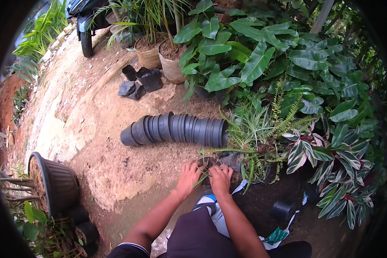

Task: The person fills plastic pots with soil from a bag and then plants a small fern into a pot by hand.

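My left hand and my right hand are on either side of a small dark plant pot, their fingers at its rim. Thin green leaves stick out between the hands; whether either hand grips them cannot be told. A long nested stack of black plastic pots lies on its side just beyond. Right of my right hand are a dark plastic bag and green ferns. Dark soil lies on an opened sack, with a black pot tipped on it.
A large ribbed pot leans at the left, near small black pots. Black grow bags and woven planters stand farther back. Broad-leaved plants and variegated plants crowd the right. A motorcycle wheel shows top left.
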The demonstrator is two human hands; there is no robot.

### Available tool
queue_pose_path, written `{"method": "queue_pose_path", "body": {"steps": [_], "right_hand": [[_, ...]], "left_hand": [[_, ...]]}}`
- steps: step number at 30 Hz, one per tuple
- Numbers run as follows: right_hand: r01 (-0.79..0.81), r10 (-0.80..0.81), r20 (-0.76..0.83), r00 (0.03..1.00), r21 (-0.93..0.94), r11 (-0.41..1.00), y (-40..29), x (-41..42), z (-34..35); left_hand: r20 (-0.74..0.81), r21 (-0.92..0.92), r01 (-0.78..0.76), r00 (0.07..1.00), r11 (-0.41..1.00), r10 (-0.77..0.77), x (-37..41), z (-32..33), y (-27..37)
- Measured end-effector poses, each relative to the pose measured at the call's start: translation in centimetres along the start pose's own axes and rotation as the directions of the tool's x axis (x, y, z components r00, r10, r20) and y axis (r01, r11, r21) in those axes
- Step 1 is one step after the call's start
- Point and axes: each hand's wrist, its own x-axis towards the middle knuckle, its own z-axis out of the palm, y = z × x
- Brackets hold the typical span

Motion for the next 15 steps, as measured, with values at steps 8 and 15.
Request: {"method": "queue_pose_path", "body": {"steps": [8, 15], "right_hand": [[-0.056, 0.056, -0.020, 0.998, -0.037, 0.998, 0.1, 0.5, 0.8], [-0.068, 0.069, 0.108, 0.992, -0.014, 0.998, -0.6, 1.0, -0.9]], "left_hand": [[0.028, 0.031, -0.145, 0.989, 0.989, 0.145, -0.4, 0.4, -1.5], [0.163, 0.061, -0.231, 0.962, 0.971, 0.219, 0.2, 0.6, -2.0]]}}
